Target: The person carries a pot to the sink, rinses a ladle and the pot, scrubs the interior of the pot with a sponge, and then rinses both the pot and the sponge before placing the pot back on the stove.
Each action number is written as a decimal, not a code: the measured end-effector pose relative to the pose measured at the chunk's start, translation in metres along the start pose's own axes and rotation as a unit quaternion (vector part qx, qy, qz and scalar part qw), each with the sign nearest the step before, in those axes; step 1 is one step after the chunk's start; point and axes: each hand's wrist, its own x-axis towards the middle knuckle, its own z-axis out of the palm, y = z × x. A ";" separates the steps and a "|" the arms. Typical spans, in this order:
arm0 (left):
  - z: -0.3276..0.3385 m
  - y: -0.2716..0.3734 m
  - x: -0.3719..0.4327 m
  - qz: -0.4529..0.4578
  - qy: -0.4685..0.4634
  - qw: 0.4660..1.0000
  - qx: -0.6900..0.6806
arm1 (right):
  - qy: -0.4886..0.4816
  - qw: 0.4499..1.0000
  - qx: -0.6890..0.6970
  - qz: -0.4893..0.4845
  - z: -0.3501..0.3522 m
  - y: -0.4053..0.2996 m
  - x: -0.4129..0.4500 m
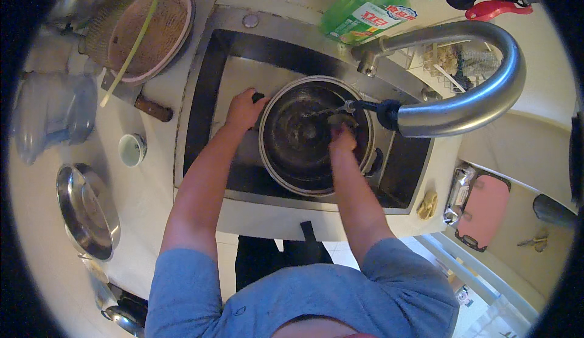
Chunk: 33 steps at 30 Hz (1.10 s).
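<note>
A round dark-bottomed metal pot (pixel 296 155) with a pale rim and black side handles stands in the stainless steel sink (pixel 255 64). My left hand (pixel 246 110) grips the pot's black handle (pixel 258 97) at its left side. Inside the pot, at the right, my right hand (pixel 343 138) is closed around a scrubber (pixel 342 120), blurred and partly hidden by the fingers. Water runs into the pot from a thin black spout extension on the curved steel faucet (pixel 474 114).
Left of the sink are a cleaver (pixel 153 109), a small cup (pixel 132 150), a steel basin (pixel 86 212) and a pink-rimmed basket (pixel 182 32). A green detergent bottle (pixel 351 14) stands behind the sink. At right lie a yellowish sponge or cloth (pixel 427 204) and a pink cutting board (pixel 484 210).
</note>
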 end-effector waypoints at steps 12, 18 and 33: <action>0.005 -0.005 -0.005 -0.008 0.052 0.998 0.028 | -0.133 0.954 -0.229 -0.143 0.021 0.010 0.017; 0.007 -0.005 -0.004 -0.032 0.029 0.998 0.041 | -0.217 0.909 -0.308 -0.178 0.011 0.039 0.034; 0.015 -0.022 -0.009 0.004 0.100 0.995 -0.005 | -0.546 0.533 -0.580 -0.285 -0.057 -0.009 -0.014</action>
